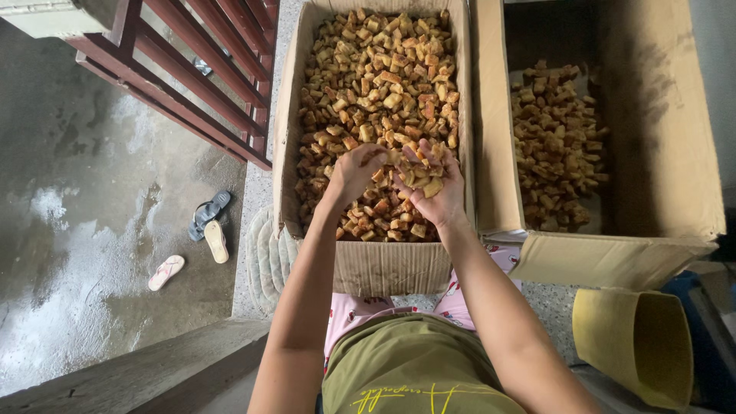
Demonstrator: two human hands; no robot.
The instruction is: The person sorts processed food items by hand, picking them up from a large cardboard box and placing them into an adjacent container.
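Note:
A cardboard box (288, 115) in front of me is filled with small golden-brown toasted chunks (379, 77). My right hand (438, 192) is cupped palm-up over the box's near part and holds a heap of the chunks. My left hand (351, 175) hovers beside it, fingers bent, touching the heap and the chunks below. A second, larger cardboard box (659, 115) on the right holds a thinner layer of the same chunks (556, 146).
A dark red railing (195, 77) stands at the upper left above a wet concrete floor (84, 230) with several sandals (208, 222). A rolled yellowish sheet (636, 341) lies at the lower right. A round mat (264, 257) sits beside the near box.

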